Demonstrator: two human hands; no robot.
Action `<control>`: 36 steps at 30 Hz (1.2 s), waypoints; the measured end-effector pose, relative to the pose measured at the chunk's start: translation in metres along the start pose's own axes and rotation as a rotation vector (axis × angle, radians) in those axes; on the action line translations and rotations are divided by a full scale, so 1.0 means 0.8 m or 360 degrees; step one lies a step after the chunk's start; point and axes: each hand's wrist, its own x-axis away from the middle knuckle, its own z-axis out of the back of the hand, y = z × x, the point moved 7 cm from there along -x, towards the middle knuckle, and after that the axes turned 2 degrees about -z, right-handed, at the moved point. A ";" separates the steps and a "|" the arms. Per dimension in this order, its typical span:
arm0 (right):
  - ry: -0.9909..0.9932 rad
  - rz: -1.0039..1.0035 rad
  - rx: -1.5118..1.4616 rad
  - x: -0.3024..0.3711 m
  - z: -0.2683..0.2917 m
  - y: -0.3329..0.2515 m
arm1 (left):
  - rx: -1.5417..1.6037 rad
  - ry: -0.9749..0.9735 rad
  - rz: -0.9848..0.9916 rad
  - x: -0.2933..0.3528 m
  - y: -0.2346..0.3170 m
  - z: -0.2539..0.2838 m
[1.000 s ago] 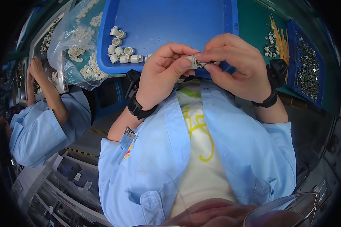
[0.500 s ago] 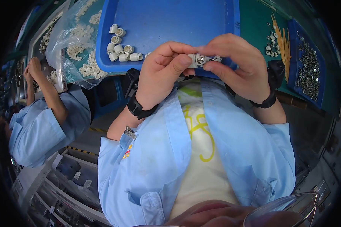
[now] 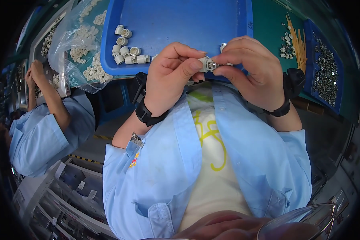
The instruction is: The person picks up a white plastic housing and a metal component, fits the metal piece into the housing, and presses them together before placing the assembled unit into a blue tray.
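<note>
Small white cylindrical fitting (image 3: pixel 204 63) with a metal insert (image 3: pixel 213 65) pinched at chest height, above the near rim of the blue tray (image 3: pixel 188 24). Left hand (image 3: pixel 173 76) clamped on the white body, right hand (image 3: pixel 250 68) on the metal end — best kept coaxial, turned gently, over the tray. Loose fittings (image 3: pixel 126 50) lying nearby.
</note>
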 end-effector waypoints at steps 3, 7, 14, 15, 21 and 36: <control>0.0008 0.0009 0.0017 -0.001 0.000 -0.003 | -0.0033 -0.0003 -0.0060 0.000 0.004 -0.002; 0.0014 0.0019 0.0006 -0.001 0.000 -0.004 | -0.0092 0.0013 -0.0112 0.001 0.009 -0.003; 0.0054 0.0087 -0.0089 0.003 -0.008 -0.002 | -0.0251 0.0065 -0.0185 0.003 0.017 -0.008; 0.0065 0.0078 -0.0083 0.003 -0.009 -0.003 | -0.0303 0.0085 -0.0138 0.004 0.016 -0.009; 0.0083 0.0018 -0.0119 0.006 -0.021 -0.003 | -0.0881 0.0121 -0.0673 0.001 0.024 -0.008; 0.0090 0.0148 -0.0190 0.012 -0.026 -0.010 | -0.0814 0.0088 -0.0753 0.001 0.027 -0.012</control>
